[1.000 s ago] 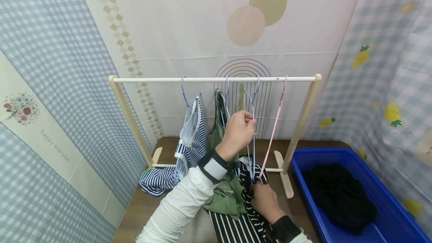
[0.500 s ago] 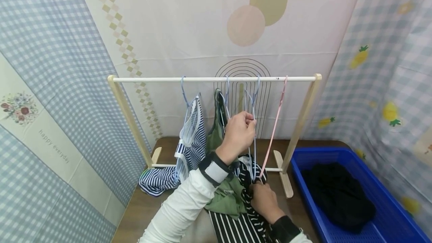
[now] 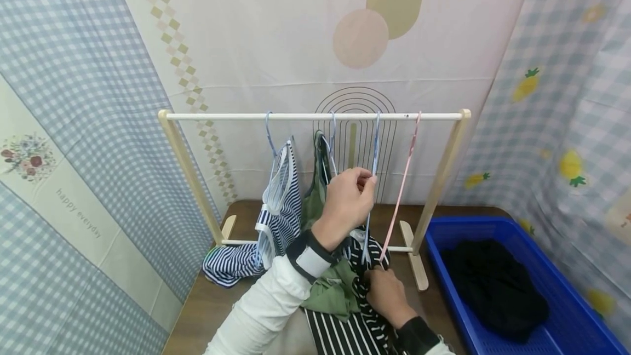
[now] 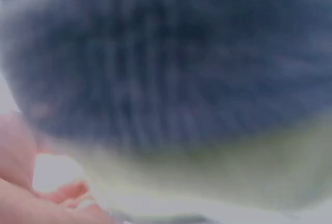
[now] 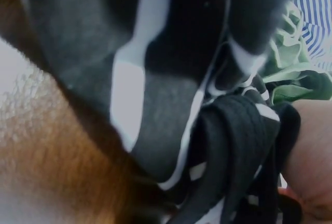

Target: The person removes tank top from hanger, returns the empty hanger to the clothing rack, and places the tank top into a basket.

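My left hand [image 3: 345,201] pinches the side of a light-blue hanger [image 3: 377,144] that hooks over the white rail, seen nearly edge-on in the head view. Low on the right, my right hand [image 3: 389,296] grips a black-and-white striped garment [image 3: 345,333], which bunches round the hanger's lower end. Dark cloth with white stripes [image 5: 171,94] fills much of the right wrist view. A pink hanger [image 3: 405,171] hangs on the rail, its lower end reaching down to my right hand. The left wrist view is mostly blurred dark cloth [image 4: 155,63] close to the lens.
A wooden-legged rack [image 3: 217,117] stands on the brown table [image 3: 197,316]. From it hang a blue-striped garment [image 3: 291,190] and a green one [image 3: 310,207], each on a blue hanger. At right, a blue basket [image 3: 443,289] holds black cloth [image 3: 493,289].
The blue hanger in my left hand has turned, so its two sides now nearly line up. My left hand has shifted slightly right and down. My right hand keeps its place on the striped garment.
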Available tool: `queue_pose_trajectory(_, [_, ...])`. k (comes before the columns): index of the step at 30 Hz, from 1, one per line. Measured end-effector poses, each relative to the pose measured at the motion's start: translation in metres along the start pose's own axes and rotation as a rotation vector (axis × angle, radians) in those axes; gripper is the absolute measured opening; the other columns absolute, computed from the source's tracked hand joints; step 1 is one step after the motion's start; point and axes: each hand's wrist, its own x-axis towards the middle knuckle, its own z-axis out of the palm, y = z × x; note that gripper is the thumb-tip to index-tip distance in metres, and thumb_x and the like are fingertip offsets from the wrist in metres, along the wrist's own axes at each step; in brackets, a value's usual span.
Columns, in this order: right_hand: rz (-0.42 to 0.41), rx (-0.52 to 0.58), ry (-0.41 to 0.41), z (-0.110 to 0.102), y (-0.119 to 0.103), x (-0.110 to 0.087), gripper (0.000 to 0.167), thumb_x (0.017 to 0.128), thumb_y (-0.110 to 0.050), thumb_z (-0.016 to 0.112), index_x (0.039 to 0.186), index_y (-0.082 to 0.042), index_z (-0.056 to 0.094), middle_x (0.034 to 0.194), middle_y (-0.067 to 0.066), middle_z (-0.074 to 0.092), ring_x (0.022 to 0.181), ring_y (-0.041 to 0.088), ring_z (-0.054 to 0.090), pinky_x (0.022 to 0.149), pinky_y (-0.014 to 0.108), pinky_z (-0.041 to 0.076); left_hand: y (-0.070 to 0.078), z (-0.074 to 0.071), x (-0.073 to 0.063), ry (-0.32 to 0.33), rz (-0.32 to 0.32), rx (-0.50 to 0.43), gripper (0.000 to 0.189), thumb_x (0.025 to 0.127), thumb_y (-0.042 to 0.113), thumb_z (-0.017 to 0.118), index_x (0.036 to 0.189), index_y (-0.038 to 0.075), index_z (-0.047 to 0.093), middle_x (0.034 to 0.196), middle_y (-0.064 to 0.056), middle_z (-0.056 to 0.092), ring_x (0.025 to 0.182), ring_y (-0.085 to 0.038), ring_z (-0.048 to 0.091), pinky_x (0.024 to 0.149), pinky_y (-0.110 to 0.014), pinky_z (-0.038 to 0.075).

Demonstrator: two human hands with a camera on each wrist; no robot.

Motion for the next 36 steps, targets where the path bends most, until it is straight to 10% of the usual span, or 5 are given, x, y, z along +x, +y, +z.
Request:
queue_pose_trajectory(16, [-0.025, 0.057, -0.035, -0.009, 0.008, 0.001, 0.012, 0.085, -0.01, 0.082, 0.092, -0.02, 0.082, 0.093, -0.002, 0.072, 0.087, 0.025, 0.067, 0.068, 0.049, 0.058, -0.049, -0.02, -0.061, 0.402, 0.276, -0.183, 0.009, 0.101, 0.005, 0.067, 0.1, 0.0, 0.075, 0.094, -0.012, 0.073, 0.08, -0.022, 0.069, 0.07, -0.026, 0.061])
queue_pose_trajectory(28, [-0.056, 0.105, -0.07, -0.012, 0.007, -0.002, 0.018, 0.097, -0.04, 0.077, 0.085, -0.027, 0.083, 0.087, -0.002, 0.068, 0.073, 0.015, 0.061, 0.056, 0.037, 0.048, -0.105, -0.004, -0.118, 0.362, 0.122, -0.138, 0.007, 0.101, 0.003, 0.068, 0.098, 0.007, 0.074, 0.09, -0.005, 0.07, 0.077, -0.015, 0.066, 0.066, -0.027, 0.061])
queue_pose_trajectory(36, [-0.041, 0.041, -0.091, -0.014, 0.013, -0.002, 0.015, 0.082, -0.022, 0.088, 0.095, -0.025, 0.083, 0.095, -0.005, 0.072, 0.093, 0.024, 0.069, 0.07, 0.05, 0.058, -0.125, 0.002, -0.138, 0.326, 0.007, -0.123, 0.009, 0.099, 0.003, 0.071, 0.096, 0.012, 0.073, 0.088, -0.002, 0.07, 0.076, -0.009, 0.064, 0.062, -0.026, 0.06])
